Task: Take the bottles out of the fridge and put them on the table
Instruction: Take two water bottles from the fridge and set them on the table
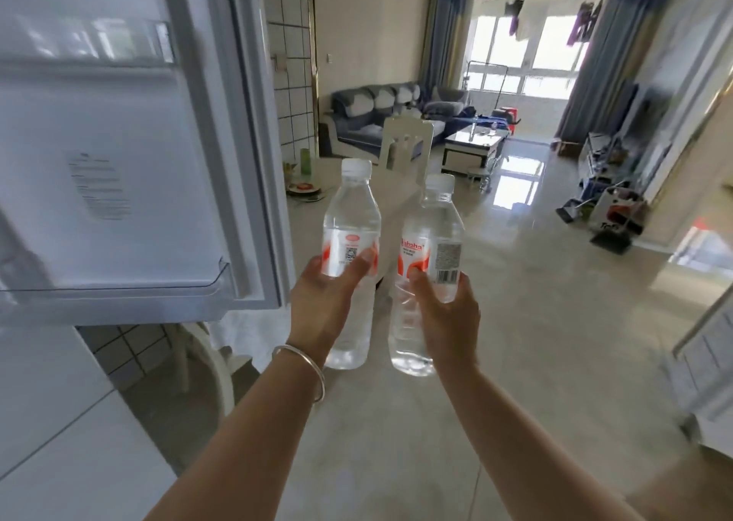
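My left hand (325, 302) grips a clear water bottle (351, 223) with a white cap and a red-and-white label. My right hand (446, 312) grips a second clear water bottle (432, 238) of the same kind. Both bottles are upright, side by side in the air in front of me, a small gap between them. The open fridge door (131, 143) stands at my left with its white inner shelves showing. The table (317, 219) lies ahead, just past the door's edge, with plates on its far left part.
A white chair (404, 151) stands at the table's far side. Another chair (210, 362) is tucked low at the left under the table. Beyond are a grey sofa (377, 119), a coffee table (474, 147) and clutter along the right wall (611, 211). A white cabinet (710, 362) is at the right edge.
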Demonstrator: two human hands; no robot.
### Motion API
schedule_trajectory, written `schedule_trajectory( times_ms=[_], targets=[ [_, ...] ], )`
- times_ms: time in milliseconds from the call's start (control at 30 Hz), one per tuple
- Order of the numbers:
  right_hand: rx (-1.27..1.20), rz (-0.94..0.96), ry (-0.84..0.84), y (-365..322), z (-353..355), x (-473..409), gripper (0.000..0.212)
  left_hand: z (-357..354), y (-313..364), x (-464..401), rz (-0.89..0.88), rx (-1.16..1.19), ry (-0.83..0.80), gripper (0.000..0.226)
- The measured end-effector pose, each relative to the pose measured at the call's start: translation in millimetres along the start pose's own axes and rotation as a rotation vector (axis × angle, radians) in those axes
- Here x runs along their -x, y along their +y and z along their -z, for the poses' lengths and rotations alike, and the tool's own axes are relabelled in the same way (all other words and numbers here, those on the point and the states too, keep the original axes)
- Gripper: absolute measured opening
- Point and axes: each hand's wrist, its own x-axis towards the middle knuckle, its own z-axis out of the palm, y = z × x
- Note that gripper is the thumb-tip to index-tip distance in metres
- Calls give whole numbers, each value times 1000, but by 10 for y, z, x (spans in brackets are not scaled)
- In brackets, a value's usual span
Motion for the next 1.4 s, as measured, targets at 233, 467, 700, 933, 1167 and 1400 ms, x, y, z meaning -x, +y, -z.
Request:
schedule_trajectory(
  times_ms=[233, 467, 700, 933, 1167, 1400],
  targets=[
    [57, -21, 2, 437, -327, -1180, 44, -737, -316, -1019, 57, 35, 62, 56],
    [105, -15, -74, 478, -987, -2508, 46, -1151, -393, -2452, 133, 86, 131, 53],
    [78, -55, -231, 709, -1861, -3524, 41, -1192, -765, -3486, 195, 72, 259, 56],
    [0, -114, -492, 1082, -3009, -4319, 39, -1075, -1453, -4491, 280, 58, 462, 68],
    [15, -193, -725, 1250, -4180, -4961, 56, -766, -1778, -5434, 373, 75, 680, 30],
    [61, -236, -920, 1417, -5152, -5167, 63, -462, -2177, -6048, 382, 96, 748, 54]
  ],
)
